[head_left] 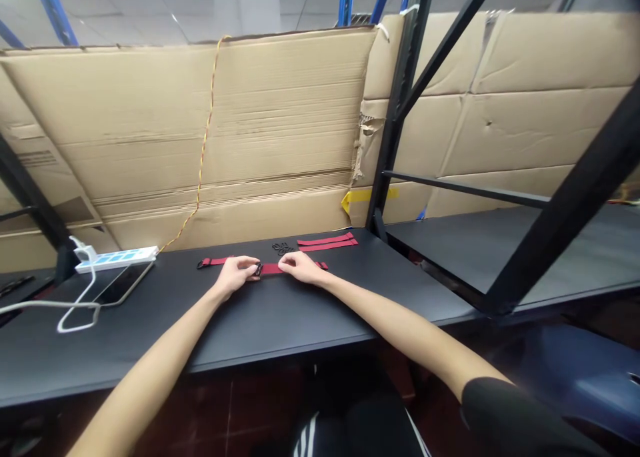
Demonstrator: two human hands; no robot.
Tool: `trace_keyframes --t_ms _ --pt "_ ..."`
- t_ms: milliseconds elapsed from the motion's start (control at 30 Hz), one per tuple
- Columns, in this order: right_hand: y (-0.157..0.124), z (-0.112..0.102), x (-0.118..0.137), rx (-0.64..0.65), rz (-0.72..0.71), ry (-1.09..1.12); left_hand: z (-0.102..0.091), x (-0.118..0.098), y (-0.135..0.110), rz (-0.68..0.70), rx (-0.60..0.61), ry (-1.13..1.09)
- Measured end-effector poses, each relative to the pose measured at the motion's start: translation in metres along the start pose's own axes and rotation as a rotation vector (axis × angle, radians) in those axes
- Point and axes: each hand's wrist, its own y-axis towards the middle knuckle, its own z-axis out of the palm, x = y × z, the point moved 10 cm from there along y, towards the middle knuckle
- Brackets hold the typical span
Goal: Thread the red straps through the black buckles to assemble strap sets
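Note:
My left hand [237, 275] pinches a small black buckle [259, 269] at the left end of a dark red strap [271, 269]. Closed on the same strap farther right is my right hand [300, 268], with the strap's other end showing past the fingers. Behind my left hand lies another red strap [215, 261] with a black buckle [201, 264] at its left end. Loose black buckles [283, 248] sit in a small pile behind my right hand. Beside that pile, more red straps [327, 242] rest flat on the black table [260, 327].
A white power strip [117, 259] with a plugged-in white cable [80, 327] and a dark phone-like device [123, 283] are at the left. Cardboard sheets [280, 123] stand along the back, with a yellow-brown cord [204, 143] hanging down. Black metal posts [395, 117] rise at the right.

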Motion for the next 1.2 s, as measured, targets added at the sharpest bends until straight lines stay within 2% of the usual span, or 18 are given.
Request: trace_keyframes --t_ms 300,433,533,733,867,967,1133,1200 --pt "-0.002 0.008 0.005 0.066 -0.042 0.148 0.017 -0.007 -0.007 -0.003 0.094 0.014" --pt "-0.001 0.006 0.002 0.042 -0.004 0.241 0.027 -0.022 -0.010 0.113 0.142 0.096" --pt "0.000 0.007 0.000 0.047 0.021 0.279 0.029 -0.034 -0.014 0.210 0.135 0.170" --pt "-0.002 0.010 0.004 0.080 -0.010 0.242 0.032 -0.039 -0.018 0.244 0.140 0.210" --pt "-0.006 0.005 0.017 0.018 -0.094 -0.012 0.014 -0.037 -0.011 0.240 -0.017 0.225" --pt "-0.008 0.002 0.025 -0.011 -0.130 -0.176 -0.009 -0.038 -0.007 0.243 -0.179 0.111" --pt "-0.007 0.000 0.020 0.020 -0.093 -0.330 -0.046 -0.027 -0.006 0.161 -0.411 -0.126" --pt "-0.006 -0.001 0.016 0.054 -0.077 -0.337 -0.055 -0.025 -0.007 0.152 -0.471 -0.170"
